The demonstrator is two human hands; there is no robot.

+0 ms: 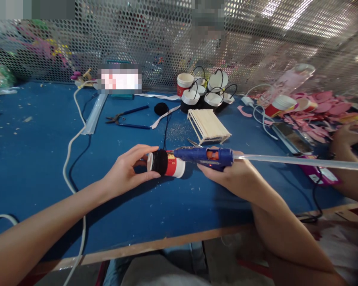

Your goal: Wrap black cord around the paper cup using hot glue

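Observation:
My left hand [133, 167] grips a paper cup [175, 168] lying on its side, thumb and fingers around the end wrapped in black yarn [159, 162]. The bare part of the cup is red and white. In my right hand [226, 172] is a blue hot glue gun [193, 154], its nozzle at the edge of the yarn wrap; I cannot tell if it touches. A long clear glue stick [286, 159] sticks out of its back end. From the cup a yarn strand runs up to a black yarn ball [161, 108] on the table.
Pliers [128, 119], a small wooden-stick rack [210, 124] and several yarn-handled cups [213, 93] stand behind my hands. A white cable [74, 139] crosses the left side. Pink pieces [325, 111], a phone [292, 137] and another person's hand [349, 135] are at right. Perforated metal mesh [155, 39] closes the back.

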